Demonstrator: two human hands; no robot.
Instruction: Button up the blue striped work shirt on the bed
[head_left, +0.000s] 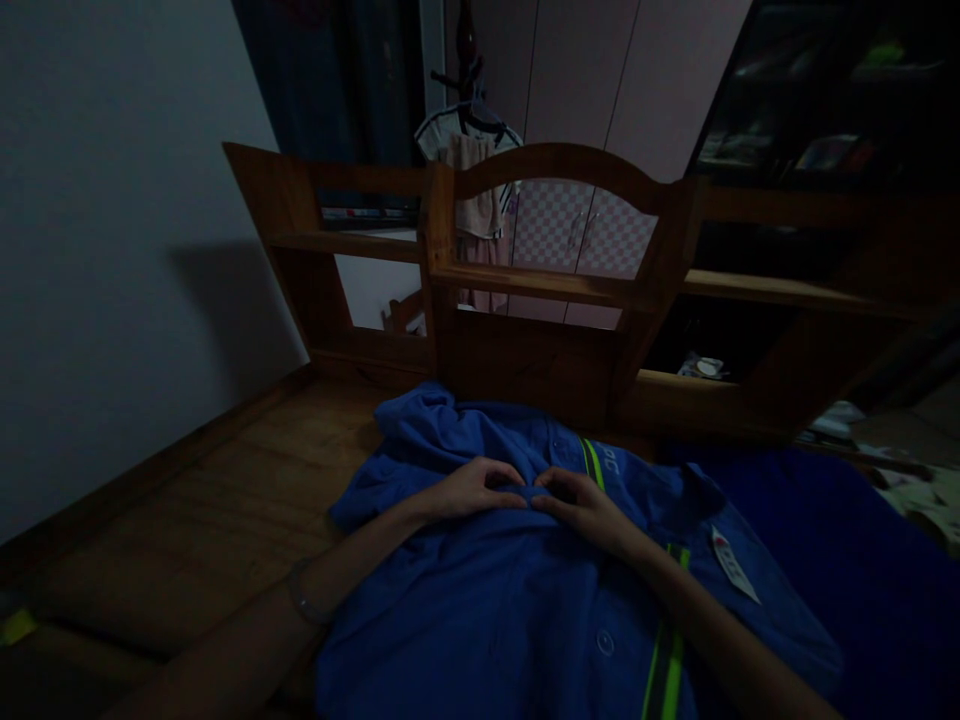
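Note:
A blue work jacket [465, 570] with yellow-green reflective stripes and a white chest label lies spread over the wooden boards in front of me. Both my hands meet on its middle, fingertips almost touching. My left hand [480, 488] has its thumb and fingers curved together, pinching the cloth. From the other side my right hand [577, 505] pinches the same part of the jacket. The bit of cloth between the fingertips is small and dark, so I cannot make out whether a button is there. A round button [605, 642] shows lower down on the jacket.
A wooden headboard with shelves [525, 290] rises behind the jacket. Dark blue fabric [862, 560] lies to the right. At the left is a pale wall [135, 200]. Beyond the headboard, clothes [476, 180] hang before pink cabinet doors [577, 90]. The room is dim.

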